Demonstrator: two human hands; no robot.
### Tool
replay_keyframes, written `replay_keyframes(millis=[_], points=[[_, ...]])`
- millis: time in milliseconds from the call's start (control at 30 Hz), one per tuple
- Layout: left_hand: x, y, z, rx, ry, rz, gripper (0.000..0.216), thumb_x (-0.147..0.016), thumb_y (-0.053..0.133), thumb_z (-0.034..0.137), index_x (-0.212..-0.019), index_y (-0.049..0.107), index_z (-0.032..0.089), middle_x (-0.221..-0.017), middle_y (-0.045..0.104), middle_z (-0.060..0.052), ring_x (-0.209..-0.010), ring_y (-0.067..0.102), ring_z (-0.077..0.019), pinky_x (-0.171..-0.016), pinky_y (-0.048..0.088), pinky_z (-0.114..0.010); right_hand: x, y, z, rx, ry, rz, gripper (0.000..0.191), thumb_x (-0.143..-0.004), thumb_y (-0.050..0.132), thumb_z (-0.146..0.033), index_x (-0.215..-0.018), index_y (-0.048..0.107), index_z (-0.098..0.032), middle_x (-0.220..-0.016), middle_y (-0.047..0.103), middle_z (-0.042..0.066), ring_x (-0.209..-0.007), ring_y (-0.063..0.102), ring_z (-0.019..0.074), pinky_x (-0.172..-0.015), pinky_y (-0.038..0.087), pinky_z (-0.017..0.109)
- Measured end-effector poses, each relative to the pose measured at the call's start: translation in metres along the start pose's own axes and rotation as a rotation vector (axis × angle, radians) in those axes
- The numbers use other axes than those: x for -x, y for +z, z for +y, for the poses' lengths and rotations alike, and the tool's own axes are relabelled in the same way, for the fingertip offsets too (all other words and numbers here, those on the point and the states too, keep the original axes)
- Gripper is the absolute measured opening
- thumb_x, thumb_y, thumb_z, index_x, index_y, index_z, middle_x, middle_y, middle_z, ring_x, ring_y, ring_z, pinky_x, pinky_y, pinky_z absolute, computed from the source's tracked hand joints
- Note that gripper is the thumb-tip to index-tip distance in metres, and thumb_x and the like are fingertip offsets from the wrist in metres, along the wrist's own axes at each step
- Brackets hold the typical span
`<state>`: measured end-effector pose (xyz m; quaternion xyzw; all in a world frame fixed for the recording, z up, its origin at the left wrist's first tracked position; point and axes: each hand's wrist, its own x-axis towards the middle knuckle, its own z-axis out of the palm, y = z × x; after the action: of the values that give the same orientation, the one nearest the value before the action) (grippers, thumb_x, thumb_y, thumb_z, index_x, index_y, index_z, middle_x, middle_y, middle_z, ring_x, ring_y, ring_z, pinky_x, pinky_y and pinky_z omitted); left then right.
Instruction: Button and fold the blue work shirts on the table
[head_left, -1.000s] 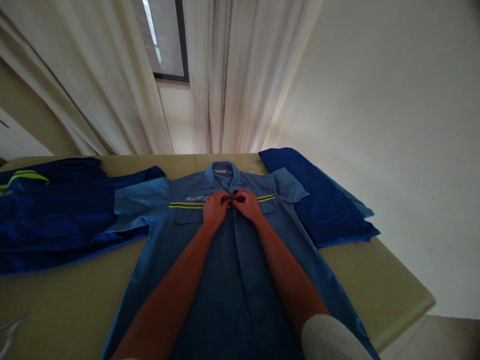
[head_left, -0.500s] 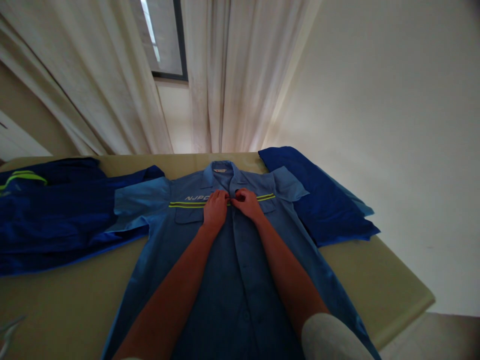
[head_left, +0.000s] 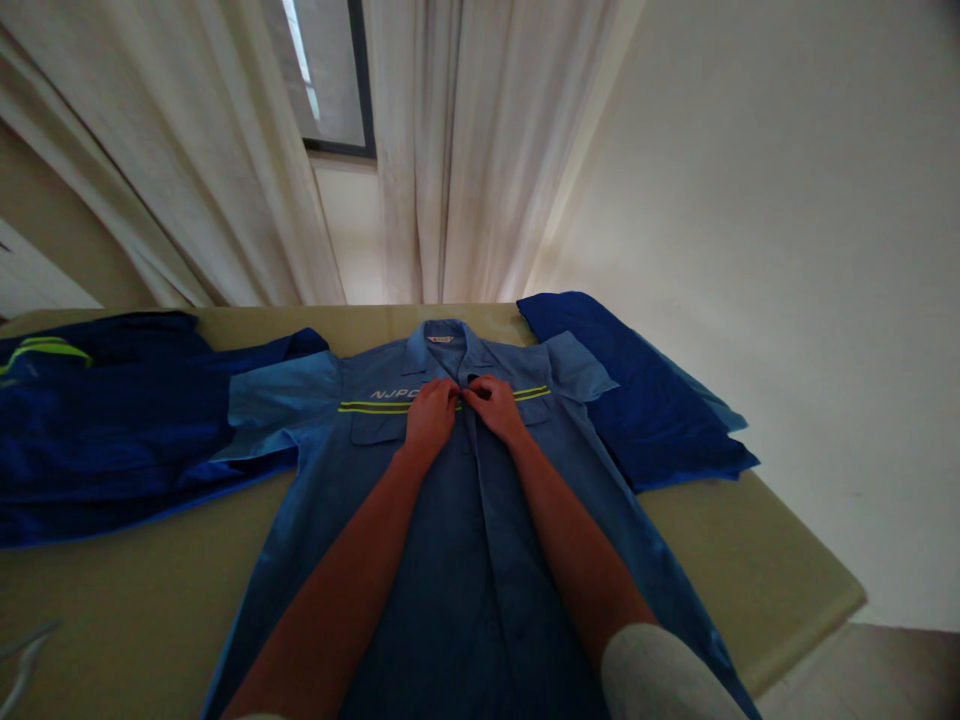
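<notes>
A light blue short-sleeved work shirt (head_left: 465, 560) lies face up on a beige table (head_left: 135, 590), collar at the far side, with a yellow-green stripe and white letters across the chest. My left hand (head_left: 430, 416) and my right hand (head_left: 492, 404) meet at the shirt's front placket just below the collar. Both hands have their fingers curled and pinched on the placket edges at a button. The button itself is hidden under my fingertips.
A dark blue garment (head_left: 97, 430) with a yellow-green stripe lies spread at the left. Another folded blue garment (head_left: 645, 400) rests at the right, near the table's edge. White curtains (head_left: 450, 150) hang behind the table and a plain wall stands at the right.
Both hands stay pinched at the same spot on the placket near the collar, with only slight finger movement. The view has shifted a little.
</notes>
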<state>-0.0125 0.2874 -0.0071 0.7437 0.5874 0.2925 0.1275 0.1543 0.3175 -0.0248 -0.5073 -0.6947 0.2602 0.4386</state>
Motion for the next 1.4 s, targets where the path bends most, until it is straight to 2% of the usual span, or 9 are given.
replay_keyframes(millis=[167, 233, 433, 600, 867, 1000, 1067, 1233, 1400], points=[[0.0, 0.001, 0.001, 0.002, -0.015, 0.009, 0.017, -0.098, 0.054, 0.013, -0.102, 0.068, 0.021, -0.103, 0.073, -0.008, -0.104, 0.067, -0.0249, -0.096, 0.05, -0.035, 0.001, 0.0, 0.002, -0.179, 0.051, -0.038, 0.021, -0.087, 0.062, -0.034, -0.076, 0.073, -0.02, -0.087, 0.073, 0.004, -0.075, 0.068, 0.0195, -0.072, 0.054, 0.031], [0.0, 0.002, 0.0, 0.03, -0.013, 0.014, 0.018, -0.097, 0.053, 0.012, -0.102, 0.068, 0.021, -0.103, 0.074, -0.008, -0.103, 0.068, -0.0247, -0.095, 0.05, -0.035, 0.001, 0.001, 0.003, -0.206, 0.067, -0.046, 0.018, -0.085, 0.061, -0.031, -0.076, 0.073, -0.021, -0.085, 0.072, 0.004, -0.074, 0.068, 0.0189, -0.072, 0.055, 0.03], [0.0, 0.001, -0.002, 0.092, -0.028, 0.014, 0.019, -0.098, 0.053, 0.013, -0.103, 0.069, 0.023, -0.109, 0.076, -0.007, -0.105, 0.069, -0.0239, -0.096, 0.051, -0.035, 0.001, 0.003, 0.003, -0.101, 0.015, -0.008, 0.008, -0.077, 0.068, -0.025, -0.08, 0.073, -0.02, -0.087, 0.072, 0.004, -0.077, 0.066, 0.0189, -0.076, 0.054, 0.031], [-0.001, 0.001, -0.002, 0.134, -0.079, 0.012, 0.018, -0.095, 0.056, 0.012, -0.107, 0.066, 0.022, -0.106, 0.077, -0.006, -0.101, 0.072, -0.0237, -0.092, 0.053, -0.035, 0.002, 0.002, -0.003, -0.029, -0.032, -0.036, 0.008, -0.08, 0.068, -0.022, -0.083, 0.074, -0.02, -0.091, 0.073, 0.005, -0.082, 0.067, 0.019, -0.081, 0.054, 0.031], [-0.002, -0.001, -0.003, 0.128, -0.09, 0.002, 0.021, -0.095, 0.057, 0.012, -0.111, 0.064, 0.023, -0.105, 0.078, -0.006, -0.099, 0.074, -0.0241, -0.089, 0.053, -0.034, 0.002, 0.005, -0.002, 0.019, -0.042, -0.079, 0.009, -0.081, 0.069, -0.018, -0.087, 0.075, -0.02, -0.092, 0.071, 0.004, -0.08, 0.066, 0.0178, -0.079, 0.053, 0.03], [-0.002, 0.001, -0.001, 0.155, -0.089, 0.022, 0.016, -0.098, 0.058, 0.021, -0.112, 0.065, 0.022, -0.102, 0.078, -0.006, -0.096, 0.074, -0.0229, -0.088, 0.053, -0.033, 0.003, 0.006, -0.003, 0.043, -0.033, -0.062, 0.007, -0.082, 0.07, -0.02, -0.087, 0.076, -0.02, -0.092, 0.072, 0.005, -0.079, 0.066, 0.0182, -0.077, 0.053, 0.03], [-0.003, 0.003, -0.002, 0.147, -0.093, 0.037, 0.014, -0.098, 0.061, 0.024, -0.111, 0.066, 0.022, -0.102, 0.078, -0.006, -0.097, 0.072, -0.0236, -0.089, 0.053, -0.034, 0.003, 0.007, -0.004, 0.054, -0.031, -0.064, 0.006, -0.083, 0.072, -0.021, -0.086, 0.076, -0.021, -0.092, 0.071, 0.005, -0.078, 0.066, 0.0179, -0.076, 0.054, 0.03], [-0.003, 0.008, -0.004, 0.042, -0.095, 0.075, 0.015, -0.096, 0.057, 0.018, -0.105, 0.069, 0.021, -0.106, 0.077, -0.008, -0.104, 0.066, -0.0277, -0.098, 0.049, -0.041, 0.005, 0.006, -0.007, 0.057, -0.025, -0.077, 0.005, -0.084, 0.073, -0.022, -0.086, 0.077, -0.02, -0.09, 0.07, 0.005, -0.076, 0.066, 0.0173, -0.076, 0.054, 0.03], [-0.003, 0.006, -0.004, 0.015, -0.121, 0.108, 0.025, -0.092, 0.06, 0.015, -0.117, 0.066, 0.02, -0.112, 0.073, -0.009, -0.109, 0.063, -0.0288, -0.101, 0.047, -0.043, 0.005, 0.005, -0.008, 0.076, -0.046, -0.094, 0.005, -0.085, 0.072, -0.022, -0.087, 0.077, -0.021, -0.093, 0.07, 0.005, -0.078, 0.065, 0.0171, -0.077, 0.054, 0.03]])
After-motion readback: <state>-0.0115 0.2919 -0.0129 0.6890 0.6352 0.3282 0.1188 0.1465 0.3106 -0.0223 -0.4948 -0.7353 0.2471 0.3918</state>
